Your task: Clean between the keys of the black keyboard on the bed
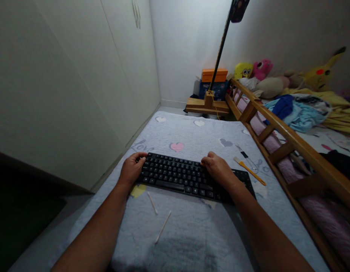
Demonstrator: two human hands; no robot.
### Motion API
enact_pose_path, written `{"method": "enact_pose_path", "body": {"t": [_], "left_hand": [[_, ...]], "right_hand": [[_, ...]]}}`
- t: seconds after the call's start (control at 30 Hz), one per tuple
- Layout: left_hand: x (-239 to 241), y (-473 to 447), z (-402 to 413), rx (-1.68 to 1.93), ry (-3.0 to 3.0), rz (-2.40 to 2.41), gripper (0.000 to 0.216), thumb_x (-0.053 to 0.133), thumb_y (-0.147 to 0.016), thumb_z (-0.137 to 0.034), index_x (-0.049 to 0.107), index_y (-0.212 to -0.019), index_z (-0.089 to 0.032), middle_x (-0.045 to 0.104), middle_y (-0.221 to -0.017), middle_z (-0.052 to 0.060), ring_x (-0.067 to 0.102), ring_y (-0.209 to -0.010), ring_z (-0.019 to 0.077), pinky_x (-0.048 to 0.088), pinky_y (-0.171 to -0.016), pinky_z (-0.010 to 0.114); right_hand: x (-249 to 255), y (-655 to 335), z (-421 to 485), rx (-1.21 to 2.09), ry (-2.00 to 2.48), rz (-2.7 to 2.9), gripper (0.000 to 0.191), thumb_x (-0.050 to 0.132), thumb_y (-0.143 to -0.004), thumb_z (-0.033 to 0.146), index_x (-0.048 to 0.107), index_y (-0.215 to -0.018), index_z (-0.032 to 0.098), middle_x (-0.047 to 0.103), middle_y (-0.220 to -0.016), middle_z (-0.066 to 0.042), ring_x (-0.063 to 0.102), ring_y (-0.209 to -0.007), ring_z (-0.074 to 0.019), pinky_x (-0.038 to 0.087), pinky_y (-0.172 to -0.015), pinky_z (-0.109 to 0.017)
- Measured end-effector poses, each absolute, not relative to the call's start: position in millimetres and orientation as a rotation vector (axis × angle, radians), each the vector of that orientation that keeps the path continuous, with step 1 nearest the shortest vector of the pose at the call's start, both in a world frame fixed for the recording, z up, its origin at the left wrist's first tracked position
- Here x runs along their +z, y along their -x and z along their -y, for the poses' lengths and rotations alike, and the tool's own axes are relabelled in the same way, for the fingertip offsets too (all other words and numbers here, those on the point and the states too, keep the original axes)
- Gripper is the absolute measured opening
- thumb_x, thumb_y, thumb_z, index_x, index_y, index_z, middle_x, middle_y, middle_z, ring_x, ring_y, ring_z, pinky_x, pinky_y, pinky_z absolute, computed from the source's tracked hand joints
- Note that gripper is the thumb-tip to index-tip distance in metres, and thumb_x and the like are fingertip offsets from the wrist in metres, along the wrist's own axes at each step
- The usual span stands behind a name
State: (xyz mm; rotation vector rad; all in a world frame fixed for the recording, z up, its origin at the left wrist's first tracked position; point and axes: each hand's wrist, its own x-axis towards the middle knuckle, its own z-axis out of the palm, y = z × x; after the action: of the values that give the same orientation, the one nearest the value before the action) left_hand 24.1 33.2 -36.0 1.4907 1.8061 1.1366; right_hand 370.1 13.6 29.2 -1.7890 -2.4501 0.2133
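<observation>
A black keyboard lies on the patterned bedspread in front of me. My left hand grips its left end, with the thumb over the top edge. Over the right part of the keys, my right hand is closed, its fingertips pinched near the back edge. A small orange spot shows at those fingertips, too little to name. Two cotton swabs lie in front of the keyboard. Beyond its right end rest a brush with an orange handle and a thin metal tool with a black sleeve.
A wooden bed rail runs along the right side, with clothes and plush toys behind it. White cabinet doors stand at the left. A wooden stand with a black pole and boxes sit at the back.
</observation>
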Motion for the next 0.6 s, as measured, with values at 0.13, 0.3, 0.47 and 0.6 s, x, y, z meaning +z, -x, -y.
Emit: {"method": "enact_pose_path", "body": {"t": [0.13, 0.3, 0.47, 0.6], "left_hand": [[-37, -24, -33, 1.140, -1.493, -1.815, 0.041, 0.057, -0.075, -0.041, 0.075, -0.104, -0.017, 0.074, -0.095, 0.007, 0.066, -0.085, 0.0246, 0.050, -0.081, 0.035], [-41, -23, -35, 1.140, -1.486, -1.793, 0.041, 0.057, -0.076, -0.041, 0.074, -0.105, -0.017, 0.074, -0.095, 0.007, 0.066, -0.085, 0.0252, 0.051, -0.081, 0.036], [-42, -22, -35, 1.138, -1.488, -1.794, 0.041, 0.057, -0.076, -0.040, 0.074, -0.105, -0.017, 0.074, -0.096, 0.007, 0.066, -0.086, 0.0251, 0.051, -0.082, 0.036], [-42, -22, -34, 1.141, -1.483, -1.793, 0.041, 0.056, -0.076, -0.040, 0.074, -0.105, -0.017, 0.074, -0.096, 0.007, 0.066, -0.087, 0.0250, 0.050, -0.082, 0.035]], "right_hand": [[29, -390, -8, 0.217, 1.823, 2.433, 0.027, 0.049, -0.097, 0.024, 0.075, -0.091, 0.019, 0.063, -0.095, -0.008, 0.058, -0.078, -0.0158, 0.037, -0.070, -0.026], [26, -414, 0, 0.196, 1.870, 2.376, 0.029, 0.047, -0.097, 0.024, 0.075, -0.090, 0.019, 0.062, -0.092, -0.008, 0.058, -0.078, -0.0162, 0.037, -0.069, -0.026], [25, -437, 5, 0.189, 1.923, 2.349, 0.034, 0.042, -0.098, 0.019, 0.076, -0.090, 0.018, 0.063, -0.091, -0.008, 0.059, -0.080, -0.0165, 0.038, -0.070, -0.025], [28, -441, 6, 0.200, 1.944, 2.328, 0.032, 0.045, -0.097, 0.021, 0.076, -0.091, 0.017, 0.064, -0.092, -0.008, 0.059, -0.080, -0.0165, 0.039, -0.071, -0.025]]}}
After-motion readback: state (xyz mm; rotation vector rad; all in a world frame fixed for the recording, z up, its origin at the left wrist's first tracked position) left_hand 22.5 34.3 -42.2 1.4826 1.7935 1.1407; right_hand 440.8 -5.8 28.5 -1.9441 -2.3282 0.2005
